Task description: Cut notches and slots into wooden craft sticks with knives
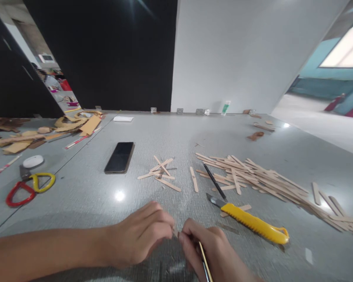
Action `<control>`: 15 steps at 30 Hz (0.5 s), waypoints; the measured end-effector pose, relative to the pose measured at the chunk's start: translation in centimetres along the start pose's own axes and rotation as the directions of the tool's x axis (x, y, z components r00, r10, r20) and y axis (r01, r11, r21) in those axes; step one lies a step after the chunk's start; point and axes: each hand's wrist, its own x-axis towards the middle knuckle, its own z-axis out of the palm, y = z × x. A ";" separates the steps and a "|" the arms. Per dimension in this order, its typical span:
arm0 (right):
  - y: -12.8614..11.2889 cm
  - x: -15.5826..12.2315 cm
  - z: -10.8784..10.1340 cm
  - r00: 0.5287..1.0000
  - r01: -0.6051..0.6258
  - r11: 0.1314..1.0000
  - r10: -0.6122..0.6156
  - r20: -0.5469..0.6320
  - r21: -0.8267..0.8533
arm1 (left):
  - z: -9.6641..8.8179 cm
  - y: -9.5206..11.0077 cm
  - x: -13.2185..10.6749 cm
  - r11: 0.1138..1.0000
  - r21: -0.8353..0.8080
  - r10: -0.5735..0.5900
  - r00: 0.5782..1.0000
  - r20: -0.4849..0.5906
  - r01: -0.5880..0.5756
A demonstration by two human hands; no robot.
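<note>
My left hand [144, 237] is closed near the front of the table, fingertips pinching a small pale piece of craft stick [175, 232], mostly hidden. Close beside it, my right hand [207, 248] is closed around a slim gold-and-black rod-like tool [206, 262]. Its working end is hidden by my fingers, and so is whether they also touch the stick piece. To the right of the hands lies a yellow utility knife [253, 223], its blade out. Ahead of the hands are a small heap of cut craft sticks [161, 169] and one single notched stick [194, 179].
A long pile of craft sticks [261, 178] spreads right, with a black pen [214, 181] across its near end. Left lie a phone [119, 157], red-and-yellow scissors [29, 188], a white mouse-like object [33, 161] and cardboard scraps [67, 125]. Upright panels [223, 58] border the back.
</note>
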 end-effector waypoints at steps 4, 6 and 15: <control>0.1 0.0 -0.1 1.000 -0.001 0.995 -0.002 0.027 0.100 | -0.1 -0.2 -0.1 0.994 0.079 -0.066 0.986 -0.154 0.078; 0.2 0.1 0.0 1.000 -0.005 0.991 0.002 0.022 0.134 | -0.4 -0.1 0.3 0.995 0.075 -0.056 0.995 -0.081 0.063; 0.4 -0.3 -0.4 0.986 -0.155 0.963 0.163 -0.019 0.222 | -0.5 0.2 0.5 0.978 0.185 -0.060 0.983 -0.172 0.092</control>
